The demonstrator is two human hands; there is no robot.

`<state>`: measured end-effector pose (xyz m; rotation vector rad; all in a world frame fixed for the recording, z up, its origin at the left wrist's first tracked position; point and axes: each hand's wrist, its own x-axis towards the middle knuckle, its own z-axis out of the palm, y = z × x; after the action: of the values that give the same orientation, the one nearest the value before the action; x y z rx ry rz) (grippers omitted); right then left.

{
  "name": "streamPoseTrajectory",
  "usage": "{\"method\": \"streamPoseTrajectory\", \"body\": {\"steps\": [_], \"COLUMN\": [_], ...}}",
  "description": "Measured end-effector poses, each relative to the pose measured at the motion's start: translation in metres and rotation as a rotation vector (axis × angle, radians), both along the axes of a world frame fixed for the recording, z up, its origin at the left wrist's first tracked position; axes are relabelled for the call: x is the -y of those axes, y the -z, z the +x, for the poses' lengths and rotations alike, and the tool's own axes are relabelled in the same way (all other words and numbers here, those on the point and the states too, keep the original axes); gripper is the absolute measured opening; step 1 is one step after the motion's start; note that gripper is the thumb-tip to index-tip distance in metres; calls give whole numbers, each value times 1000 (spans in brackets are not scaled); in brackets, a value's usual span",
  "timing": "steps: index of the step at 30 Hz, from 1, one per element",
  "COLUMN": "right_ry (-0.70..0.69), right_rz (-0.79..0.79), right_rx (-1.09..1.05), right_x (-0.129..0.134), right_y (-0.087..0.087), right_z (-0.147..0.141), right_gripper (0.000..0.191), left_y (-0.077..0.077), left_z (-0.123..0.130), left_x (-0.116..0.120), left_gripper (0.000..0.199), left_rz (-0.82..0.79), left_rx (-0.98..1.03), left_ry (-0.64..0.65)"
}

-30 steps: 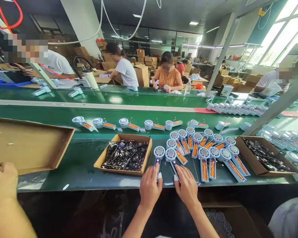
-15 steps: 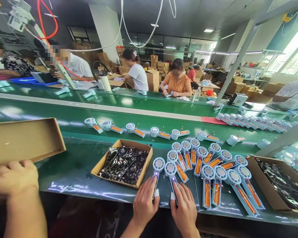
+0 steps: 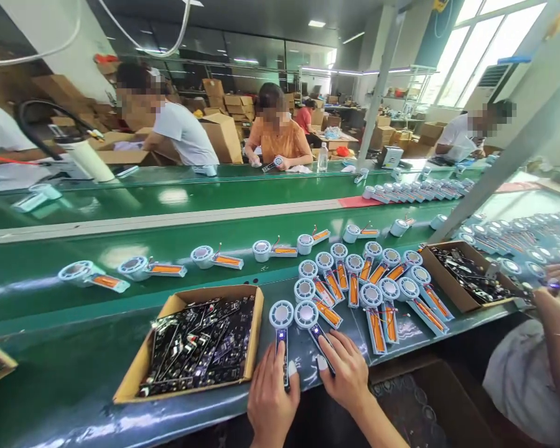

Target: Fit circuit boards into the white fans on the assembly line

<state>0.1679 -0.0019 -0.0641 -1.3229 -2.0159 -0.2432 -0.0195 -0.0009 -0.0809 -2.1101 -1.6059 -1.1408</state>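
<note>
My left hand (image 3: 271,387) is closed around the handle of a light blue handheld fan (image 3: 281,315), index finger on the black circuit board along it. A small display glows on that board. Beside it, my right hand (image 3: 344,367) grips a second handheld fan (image 3: 307,315), whose board also shows a lit display. Both fans lie on the bench with their round heads pointing away from me. White covers sit on both thumb tips. Left of my hands stands a cardboard box (image 3: 257,333) of circuit boards. Several fans with orange-filled handles (image 3: 376,330) lie to the right.
A row of fans (image 3: 205,255) lies on the green conveyor belt (image 3: 121,239). Another box of boards (image 3: 452,300) stands at right, near a co-worker's hand (image 3: 557,305). Several co-workers sit across the line. A slanted metal post (image 3: 485,186) rises at right.
My view has swung right, bringing a co-worker's arm in at the right edge. The arm and lifted carton at far left have mostly left view. Both my hands stay on their fans.
</note>
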Motion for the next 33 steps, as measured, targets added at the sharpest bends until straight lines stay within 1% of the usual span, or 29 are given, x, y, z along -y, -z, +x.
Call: {"method": "streamPoseTrajectory", "body": {"steps": [6, 13, 19, 23, 25, 27, 30, 33], "right_ry": [12, -10, -35, -32, -38, -51, -62, -17], "right_rz": [35, 20, 35, 13, -14, -51, -145, -292], "right_rx": [22, 9, 5, -8, -15, -25, -38, -4], "right_x": [-1, -3, -4, -4, -3, 0, 10, 19], "right_y": [-3, -6, -3, 1, 0, -3, -12, -26], "right_z": [0, 0, 3, 3, 4, 6, 9, -2], "right_gripper": [43, 44, 45, 51, 54, 57, 61, 61], "left_y": [0, -2, -4, -2, -3, -5, -12, -19], "left_z": [-1, 3, 2, 3, 3, 3, -2, -7], "left_x": [-1, -4, -4, -4, -2, 0, 5, 10], "left_gripper": [66, 63, 57, 55, 53, 53, 54, 51], "left_rz": [-6, 25, 27, 18, -14, -79, -184, -296], "left_rx": [-1, -15, -25, -2, 32, 70, 146, 270], "left_ry": [33, -17, -7, -6, -7, 8, 96, 199]}}
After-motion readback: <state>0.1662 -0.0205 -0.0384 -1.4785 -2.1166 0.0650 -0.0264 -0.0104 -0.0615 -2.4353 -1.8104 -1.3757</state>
